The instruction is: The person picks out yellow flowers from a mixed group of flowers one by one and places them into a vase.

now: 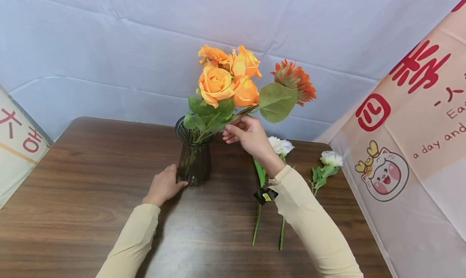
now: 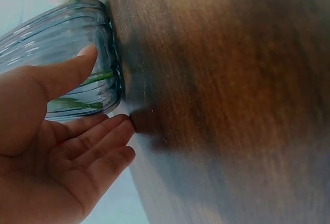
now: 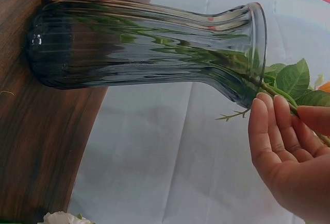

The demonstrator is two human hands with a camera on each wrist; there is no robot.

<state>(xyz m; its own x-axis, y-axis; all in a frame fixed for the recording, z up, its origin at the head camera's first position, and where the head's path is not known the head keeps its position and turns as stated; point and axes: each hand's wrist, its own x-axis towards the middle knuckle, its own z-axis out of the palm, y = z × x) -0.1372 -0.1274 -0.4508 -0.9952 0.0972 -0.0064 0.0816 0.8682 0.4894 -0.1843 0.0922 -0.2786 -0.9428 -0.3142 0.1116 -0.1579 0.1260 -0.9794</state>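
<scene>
A dark ribbed glass vase (image 1: 195, 164) stands upright on the table, holding several orange roses (image 1: 216, 83) with green leaves. My left hand (image 1: 165, 185) is beside its base, thumb touching the glass; the left wrist view shows the fingers (image 2: 111, 136) relaxed and the palm exposed. Near the vase's rim, my right hand (image 1: 251, 136) pinches the stem of an orange-red flower (image 1: 296, 81), whose bloom leans out to the right beside a broad green leaf (image 1: 278, 102). Where this stem ends among the others is hard to tell.
White flowers (image 1: 280, 145) with long stems lie right of the vase, partly beneath my right forearm. Another white flower (image 1: 331, 158) lies near the right edge of the wooden table (image 1: 91, 168). Pale cloth (image 1: 145, 59) hangs behind, and a printed sheet (image 1: 382, 172) stands at right.
</scene>
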